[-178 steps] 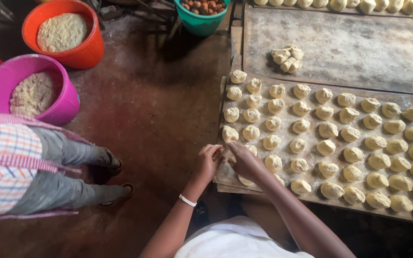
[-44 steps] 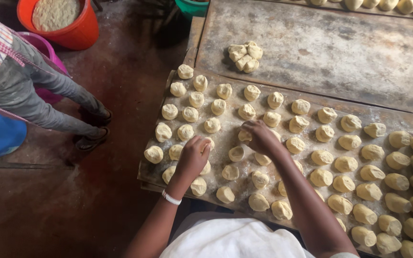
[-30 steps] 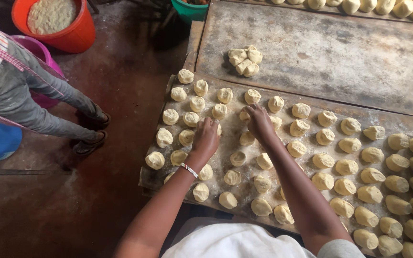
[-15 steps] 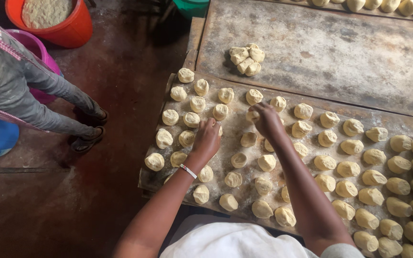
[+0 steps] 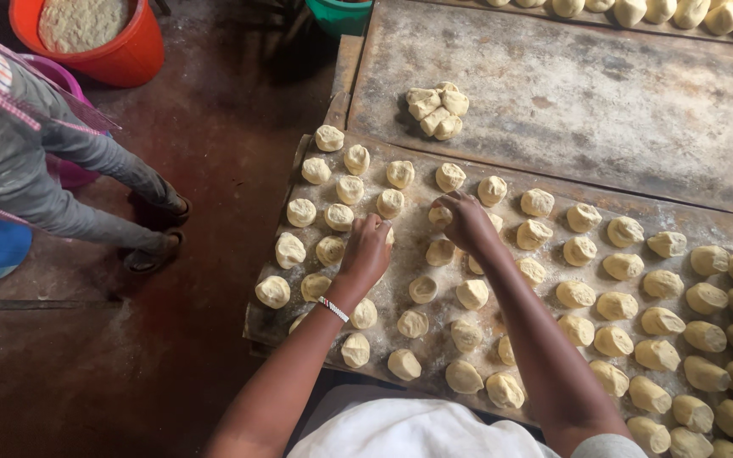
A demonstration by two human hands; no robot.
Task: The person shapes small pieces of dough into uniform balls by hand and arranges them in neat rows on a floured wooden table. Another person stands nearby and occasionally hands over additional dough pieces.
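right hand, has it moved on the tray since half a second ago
Yes. The right hand has drawn slightly back from the dough heap, toward the person.

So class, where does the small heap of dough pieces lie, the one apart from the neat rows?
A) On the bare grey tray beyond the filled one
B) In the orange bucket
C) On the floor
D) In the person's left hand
A: the heap of dough pieces sits on the bare grey tray, beyond the rows.
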